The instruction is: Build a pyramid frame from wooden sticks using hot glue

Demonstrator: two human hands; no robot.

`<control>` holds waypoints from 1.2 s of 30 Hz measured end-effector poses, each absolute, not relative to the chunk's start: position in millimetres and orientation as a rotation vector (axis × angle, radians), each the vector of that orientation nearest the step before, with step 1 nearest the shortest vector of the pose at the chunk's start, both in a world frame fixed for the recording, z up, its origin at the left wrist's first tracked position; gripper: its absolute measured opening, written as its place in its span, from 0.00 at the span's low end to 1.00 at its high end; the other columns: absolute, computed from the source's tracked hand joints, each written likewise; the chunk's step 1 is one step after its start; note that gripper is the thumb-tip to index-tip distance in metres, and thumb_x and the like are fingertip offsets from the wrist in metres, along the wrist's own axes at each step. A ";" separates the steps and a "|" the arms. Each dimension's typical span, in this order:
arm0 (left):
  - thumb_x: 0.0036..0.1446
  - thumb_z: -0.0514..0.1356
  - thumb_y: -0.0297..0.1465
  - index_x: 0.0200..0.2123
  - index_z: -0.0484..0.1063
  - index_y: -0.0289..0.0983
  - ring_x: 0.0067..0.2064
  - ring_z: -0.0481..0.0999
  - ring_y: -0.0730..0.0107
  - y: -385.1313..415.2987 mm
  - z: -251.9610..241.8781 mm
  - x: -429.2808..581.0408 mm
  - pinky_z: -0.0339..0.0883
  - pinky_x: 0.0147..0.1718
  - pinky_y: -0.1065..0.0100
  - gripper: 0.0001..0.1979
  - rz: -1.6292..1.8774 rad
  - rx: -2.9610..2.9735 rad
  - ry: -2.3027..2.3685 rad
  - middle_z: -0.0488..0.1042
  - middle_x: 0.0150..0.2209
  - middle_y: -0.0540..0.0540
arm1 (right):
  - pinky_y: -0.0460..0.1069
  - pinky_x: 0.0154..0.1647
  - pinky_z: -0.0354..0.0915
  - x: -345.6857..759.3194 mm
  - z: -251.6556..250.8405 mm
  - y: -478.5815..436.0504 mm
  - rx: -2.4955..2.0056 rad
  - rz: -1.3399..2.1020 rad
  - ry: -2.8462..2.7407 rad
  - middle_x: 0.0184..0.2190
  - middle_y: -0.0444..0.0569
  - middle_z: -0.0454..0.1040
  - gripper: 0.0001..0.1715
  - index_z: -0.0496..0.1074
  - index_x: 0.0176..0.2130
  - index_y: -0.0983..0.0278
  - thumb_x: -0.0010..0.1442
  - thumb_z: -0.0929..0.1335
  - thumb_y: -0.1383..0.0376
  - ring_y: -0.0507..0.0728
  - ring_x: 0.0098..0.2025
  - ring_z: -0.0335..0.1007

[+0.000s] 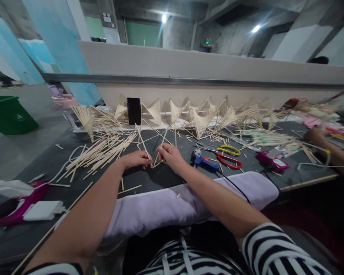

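Thin wooden sticks joined into an angular frame stand on the dark tabletop in front of me. My left hand is closed around the frame's low left side, near a bottom corner; the fingertips are partly hidden. With thumb and fingers pinched, my right hand grips a slanting stick on the other side. Left of my hands lies a loose pile of wooden sticks. Beyond them a black phone stands upright. A blue glue gun rests to the right of my right hand.
Finished-looking twisted stick shapes line the back. Red-handled scissors, yellow-handled pliers and a magenta glue gun lie rightward. A lilac cloth pad covers the front edge. Another person's hand is at far right.
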State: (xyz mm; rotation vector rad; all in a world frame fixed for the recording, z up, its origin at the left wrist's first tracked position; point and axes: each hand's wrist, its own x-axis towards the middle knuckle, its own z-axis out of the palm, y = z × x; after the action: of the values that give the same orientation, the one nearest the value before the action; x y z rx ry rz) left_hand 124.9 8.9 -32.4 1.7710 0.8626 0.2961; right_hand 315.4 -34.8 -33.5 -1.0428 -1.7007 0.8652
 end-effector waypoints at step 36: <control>0.36 0.68 0.29 0.29 0.71 0.32 0.34 0.74 0.68 14.0 -36.3 123.8 0.66 0.38 0.66 0.14 0.348 1.778 0.826 0.76 0.29 0.47 | 0.43 0.27 0.57 309.1 -55.4 -29.6 -1.331 0.636 -2.081 0.22 0.42 0.73 0.07 0.74 0.31 0.62 0.53 0.66 0.64 0.50 0.26 0.67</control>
State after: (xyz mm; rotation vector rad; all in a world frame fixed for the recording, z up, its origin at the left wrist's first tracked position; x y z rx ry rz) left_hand 123.8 14.0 -36.3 1.7782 0.8256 0.3484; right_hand 309.1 -29.6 -55.4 -1.3312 -2.0811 0.6363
